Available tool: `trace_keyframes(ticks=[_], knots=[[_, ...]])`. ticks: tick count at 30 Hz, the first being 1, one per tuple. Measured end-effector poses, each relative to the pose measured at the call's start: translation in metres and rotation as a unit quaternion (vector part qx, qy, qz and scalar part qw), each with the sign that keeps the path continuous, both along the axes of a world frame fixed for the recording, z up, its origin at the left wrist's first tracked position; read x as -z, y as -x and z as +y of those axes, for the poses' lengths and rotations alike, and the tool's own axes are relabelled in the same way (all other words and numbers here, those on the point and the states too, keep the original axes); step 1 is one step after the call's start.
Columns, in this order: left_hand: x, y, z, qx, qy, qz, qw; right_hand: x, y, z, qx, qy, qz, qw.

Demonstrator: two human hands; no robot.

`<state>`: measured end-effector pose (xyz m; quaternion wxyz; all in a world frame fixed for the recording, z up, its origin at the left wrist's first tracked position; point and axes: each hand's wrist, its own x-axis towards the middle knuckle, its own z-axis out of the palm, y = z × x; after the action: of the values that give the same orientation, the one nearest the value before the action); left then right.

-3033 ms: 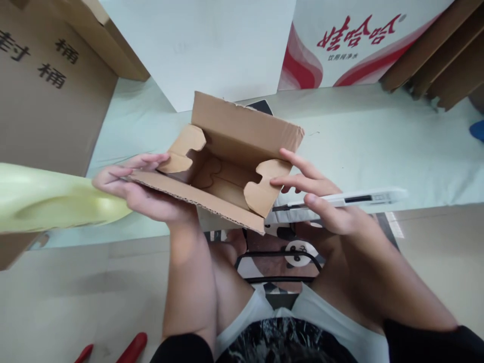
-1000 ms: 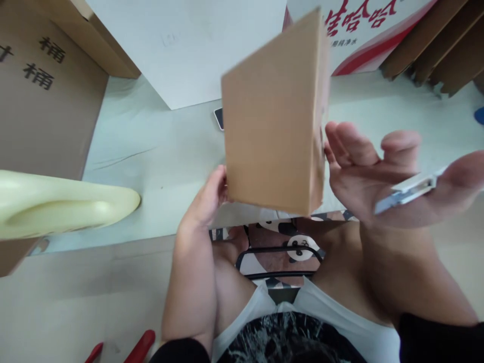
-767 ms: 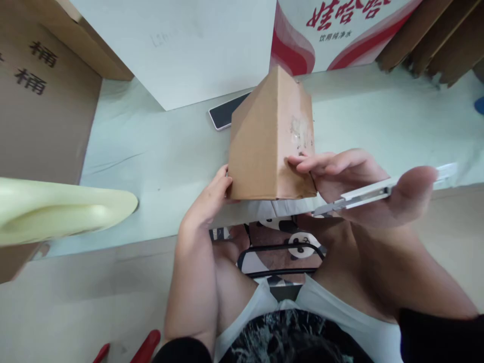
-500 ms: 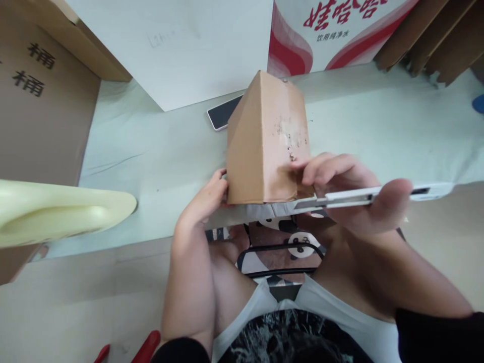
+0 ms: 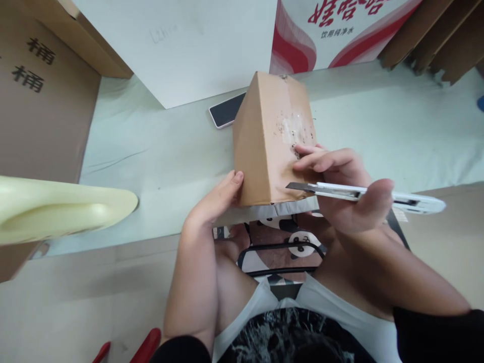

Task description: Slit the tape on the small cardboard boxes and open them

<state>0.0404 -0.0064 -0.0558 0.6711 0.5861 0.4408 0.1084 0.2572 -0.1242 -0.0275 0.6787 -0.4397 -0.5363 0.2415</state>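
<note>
A brown cardboard box (image 5: 289,108) stands at the table's near edge, with clear tape and dark smudges on its upper face. My left hand (image 5: 221,194) grips its lower left side, thumb against the cardboard and the other fingers mostly hidden. In my right hand (image 5: 350,176) is a white utility knife (image 5: 340,191), held under the thumb with its blade out and pointing left. The blade tip is over the box's near end; whether it touches cannot be told. The right fingertips rest on the taped face. A grey strip (image 5: 295,206) shows under the box's near edge.
A phone (image 5: 227,111) lies behind the box, partly covered by it. A large white panel (image 5: 181,50) and a red-and-white carton (image 5: 340,45) stand at the back. Folded cardboard (image 5: 427,35) leans at right. A pale yellow object (image 5: 68,209) juts in from the left.
The box has turned slightly and shifted a little right. My left thumb now lies on its side. The knife has moved left, its blade tip rising over the box's near end.
</note>
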Motion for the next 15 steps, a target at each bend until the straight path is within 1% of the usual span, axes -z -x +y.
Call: trace_keyframes(ticks=[2,3,4,5,6,7,8,9,10,11,13,15], knots=[[-0.004,0.002,0.001,0.026,-0.007,0.028,0.999,-0.001,-0.003,-0.004,-0.019,0.037,-0.034,0.999],[-0.005,0.003,0.002,0.039,-0.02,0.046,0.998,-0.002,-0.004,-0.005,-0.028,0.049,-0.065,0.996],[-0.005,0.004,0.004,0.044,-0.051,0.068,0.995,-0.004,-0.005,-0.006,-0.041,0.057,-0.103,0.992],[-0.004,0.005,0.006,0.035,-0.094,0.092,0.991,-0.006,-0.005,-0.007,-0.055,0.063,-0.142,0.986],[-0.002,0.006,0.009,0.006,-0.147,0.111,0.983,-0.008,-0.004,-0.007,-0.07,0.067,-0.177,0.98],[0.001,0.006,0.012,-0.04,-0.205,0.118,0.971,-0.01,-0.002,-0.008,-0.085,0.067,-0.202,0.973],[0.004,0.007,0.015,-0.093,-0.259,0.106,0.956,-0.012,0.0,-0.008,-0.098,0.062,-0.218,0.969],[0.007,0.009,0.018,-0.143,-0.307,0.073,0.938,-0.014,0.002,-0.008,-0.11,0.056,-0.228,0.966],[0.01,0.01,0.02,-0.18,-0.348,0.023,0.92,-0.016,0.005,-0.008,-0.121,0.053,-0.235,0.963],[0.012,0.011,0.021,-0.197,-0.384,-0.033,0.901,-0.018,0.007,-0.008,-0.133,0.051,-0.239,0.96],[0.012,0.014,0.02,-0.188,-0.441,-0.124,0.869,-0.02,0.011,-0.008,-0.16,0.048,-0.245,0.955],[0.008,0.015,0.018,-0.151,-0.492,-0.171,0.84,-0.021,0.014,-0.008,-0.181,0.049,-0.239,0.953]])
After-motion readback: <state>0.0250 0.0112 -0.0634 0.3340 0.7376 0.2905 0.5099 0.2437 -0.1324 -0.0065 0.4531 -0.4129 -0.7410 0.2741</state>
